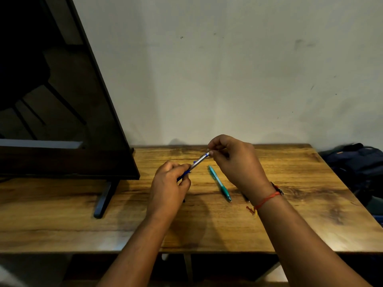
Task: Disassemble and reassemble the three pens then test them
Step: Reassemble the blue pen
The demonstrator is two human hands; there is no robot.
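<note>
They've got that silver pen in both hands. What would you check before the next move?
1. Left hand grips the silver pen at its lower, blue end: ok.
2. Right hand pinches the pen's top end: ok.
3. The pen is held over the table, so a loose part would likely land on it: ok.
4. Teal pen lies on the table, apart from both hands: ok.
5. All three pens in sight: cannot tell; only two show plainly.
6. Silver pen already loosened: cannot tell.
</note>
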